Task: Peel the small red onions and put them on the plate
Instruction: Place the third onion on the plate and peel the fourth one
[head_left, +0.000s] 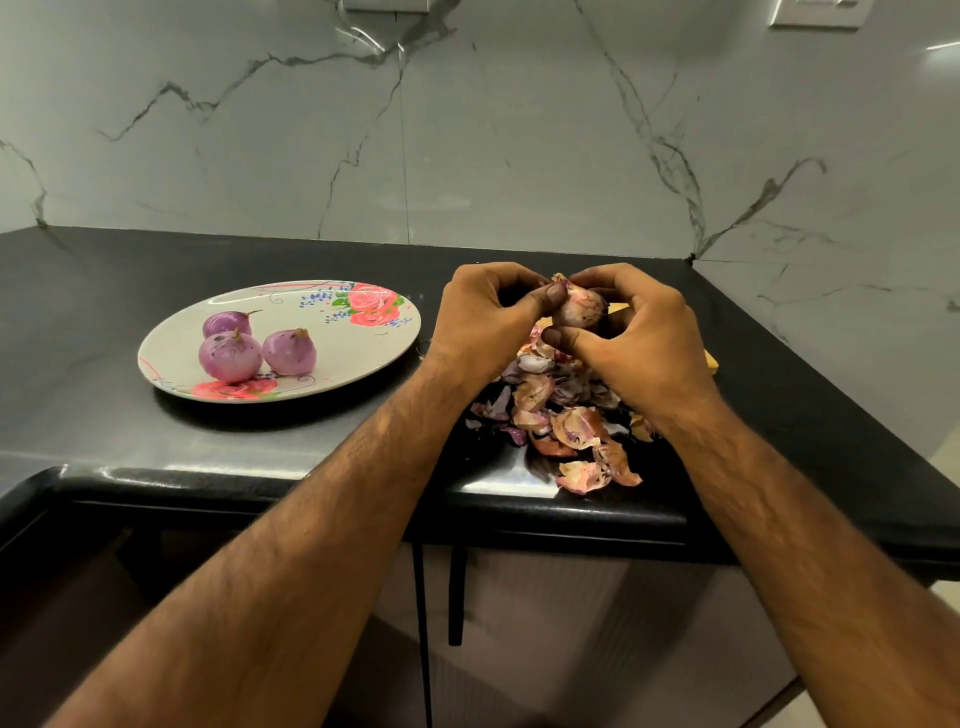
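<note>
Head view is showing a black counter (156, 280) running from the left to a corner on the right. Its rounded near edge is passing under both forearms, and a marble wall (467, 145) is closing off the far side. A flowered plate (358, 348) is sitting on the left, well apart from the hands, with bare counter lying around it. Three peeled onions (231, 356) are resting on its near-left part. Right of the plate, a pile of peels (561, 415) is spilling toward the near edge. Above it, the left hand (483, 322) and right hand (639, 348) are curling fingers and thumbs tightly round one small onion (579, 306), which is wearing patches of dry skin.
</note>
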